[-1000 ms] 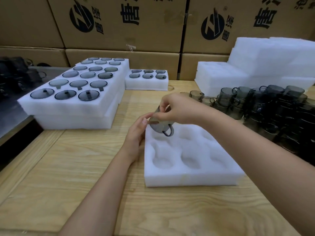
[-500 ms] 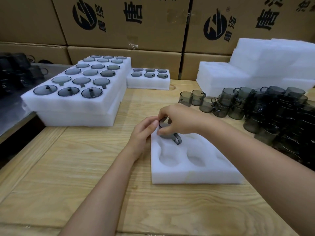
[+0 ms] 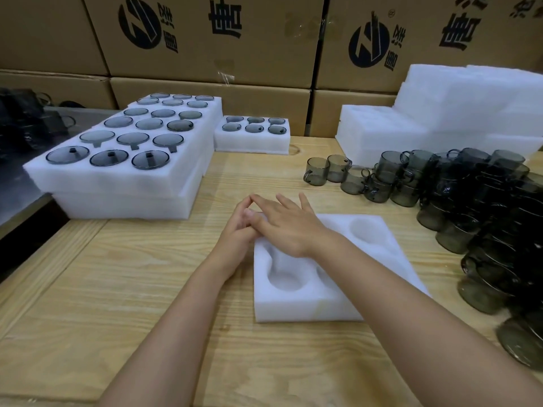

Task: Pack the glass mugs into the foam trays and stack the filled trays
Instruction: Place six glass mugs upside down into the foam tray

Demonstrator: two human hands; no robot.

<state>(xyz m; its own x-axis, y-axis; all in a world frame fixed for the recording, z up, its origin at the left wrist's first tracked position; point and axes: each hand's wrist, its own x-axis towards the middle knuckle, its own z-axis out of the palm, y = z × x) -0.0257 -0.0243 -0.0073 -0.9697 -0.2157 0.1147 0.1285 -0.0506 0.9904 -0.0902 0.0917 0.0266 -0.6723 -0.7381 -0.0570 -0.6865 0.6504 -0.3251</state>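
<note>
Straight-fingered, the right hand [image 3: 289, 229] and left hand [image 3: 236, 235] press at ten o'clock on the foam tray [image 3: 296, 309]; any mug hidden beneath might crack.

Foam tray [image 3: 305, 301] mid-table; filled trays [image 3: 123, 177] left, mugs [image 3: 470, 207] right.

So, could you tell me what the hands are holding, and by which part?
Nothing is visibly gripped: the right hand lies flat on the foam tray, the left hand beside it, fingers straight.
</note>
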